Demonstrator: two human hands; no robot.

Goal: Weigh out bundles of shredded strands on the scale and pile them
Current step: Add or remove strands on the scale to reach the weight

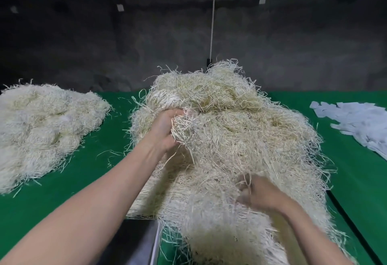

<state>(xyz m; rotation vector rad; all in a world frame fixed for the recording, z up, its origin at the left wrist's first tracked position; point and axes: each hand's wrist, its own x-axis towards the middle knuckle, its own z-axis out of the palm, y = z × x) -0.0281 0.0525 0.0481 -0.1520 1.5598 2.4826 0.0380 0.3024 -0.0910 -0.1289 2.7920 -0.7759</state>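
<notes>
Left hand (165,130) and right hand (259,193) in big pale shredded-strand heap (240,139), middle of green table (94,170).
Left grips a clump; right, blurred, pinches strands with curled fingers.

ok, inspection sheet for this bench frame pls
Surface: green cloth, loose strands scattered on it.
Job's things: central heap of shredded strands; left pile lies apart from it; grey box at near edge, maybe the scale.
Clutter: white paper slips, far right.
Grippers: left hand grips a clump of the heap; right hand blurred, fingers curled into strands.
Cables: white cord hanging behind; dark line on cloth, cable or seam unclear.
Surroundings: dark wall.
</notes>
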